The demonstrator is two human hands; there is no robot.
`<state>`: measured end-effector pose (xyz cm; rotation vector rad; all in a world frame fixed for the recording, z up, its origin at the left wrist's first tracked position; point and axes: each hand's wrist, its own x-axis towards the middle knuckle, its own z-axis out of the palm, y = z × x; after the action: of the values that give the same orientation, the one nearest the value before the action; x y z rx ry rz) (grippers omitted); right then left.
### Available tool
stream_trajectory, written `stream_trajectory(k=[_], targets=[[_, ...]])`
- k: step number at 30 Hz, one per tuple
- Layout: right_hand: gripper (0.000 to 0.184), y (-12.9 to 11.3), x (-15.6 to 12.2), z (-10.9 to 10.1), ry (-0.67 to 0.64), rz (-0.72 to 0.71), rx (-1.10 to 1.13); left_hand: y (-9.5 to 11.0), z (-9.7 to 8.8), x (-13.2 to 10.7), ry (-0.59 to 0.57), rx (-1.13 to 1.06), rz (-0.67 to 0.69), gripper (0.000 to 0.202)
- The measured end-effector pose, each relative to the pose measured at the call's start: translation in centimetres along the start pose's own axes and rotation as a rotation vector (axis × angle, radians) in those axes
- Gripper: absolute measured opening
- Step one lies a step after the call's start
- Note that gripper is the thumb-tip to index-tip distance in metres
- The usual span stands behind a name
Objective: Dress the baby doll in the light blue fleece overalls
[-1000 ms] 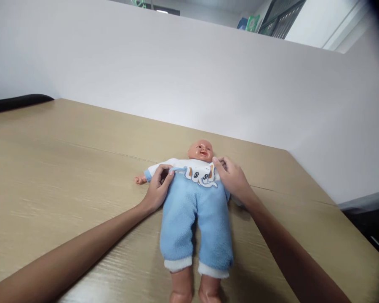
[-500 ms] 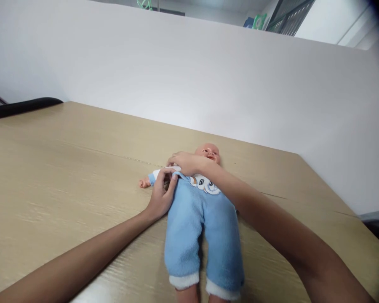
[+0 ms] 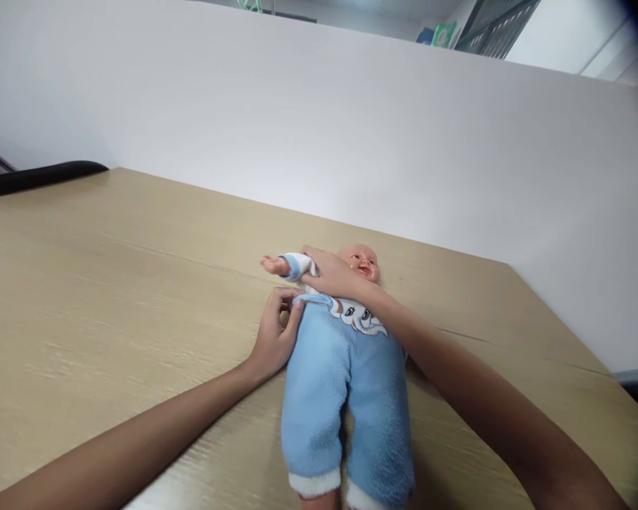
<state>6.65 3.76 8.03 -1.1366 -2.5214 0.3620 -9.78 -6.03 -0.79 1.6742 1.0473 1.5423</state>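
A baby doll (image 3: 362,259) lies on its back on the wooden table, head away from me. It wears blue fleece overalls (image 3: 319,375) with white cuffs and an animal face on the bib, over a white top with a blue-edged sleeve (image 3: 298,265). My left hand (image 3: 281,326) pinches the edge of the overalls at the doll's side, on the left. Across the chest reaches my right hand (image 3: 332,273), its fingers wrapped round the doll's upper arm and sleeve. The doll's small hand sticks out to the left, raised from the table. Its other arm is mostly hidden behind my right forearm.
The wooden table (image 3: 138,297) spreads out on both sides of the doll. A pale partition (image 3: 298,134) rises along its far edge and right side. At the far left a black curved object (image 3: 47,176), perhaps a chair part, shows beside the table.
The doll's arm on the left has swung up toward its head, with my right hand now holding it. My left hand stays at the overalls' edge. The view has shifted slightly.
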Motion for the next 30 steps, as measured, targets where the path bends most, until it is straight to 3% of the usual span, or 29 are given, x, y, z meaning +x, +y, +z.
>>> stream_trajectory(k=[5, 8, 12, 16, 19, 22, 25, 30], targets=[[0.025, 1.2, -1.6, -0.5, -0.057, -0.081, 0.415, 0.1, -0.4, -0.5, 0.038, 0.106, 0.284, 0.01], [0.036, 1.2, -1.8, -0.4, -0.043, -0.104, 0.388, -0.2, -0.6, -0.8, 0.031, 0.122, 0.412, 0.019], [0.048, 1.0, -1.8, 0.1, 0.019, -0.155, 0.284, -1.2, -0.5, -1.1, 0.043, 0.043, 0.433, 0.024], [0.046, 0.4, -2.8, -0.2, 0.051, -0.175, 0.284, -1.4, -0.1, -1.0, 0.081, -0.103, 0.289, 0.015], [0.03, -0.7, -4.3, -1.2, 0.094, 0.036, 0.351, -1.1, 0.1, -0.7, 0.126, -0.157, 0.08, 0.016], [0.035, -2.1, -6.2, -2.2, -0.035, 0.231, 0.368, -1.1, 0.1, -0.3, 0.137, -0.199, -0.14, 0.028], [0.039, -3.2, -7.5, -2.5, -0.13, 0.206, 0.28, -1.8, 0.1, 0.0, 0.135, -0.309, -0.311, 0.034], [0.028, -3.5, -7.9, -0.9, 0.073, 0.264, 0.34, -2.7, 0.1, 0.5, 0.171, -0.481, -0.409, 0.04]])
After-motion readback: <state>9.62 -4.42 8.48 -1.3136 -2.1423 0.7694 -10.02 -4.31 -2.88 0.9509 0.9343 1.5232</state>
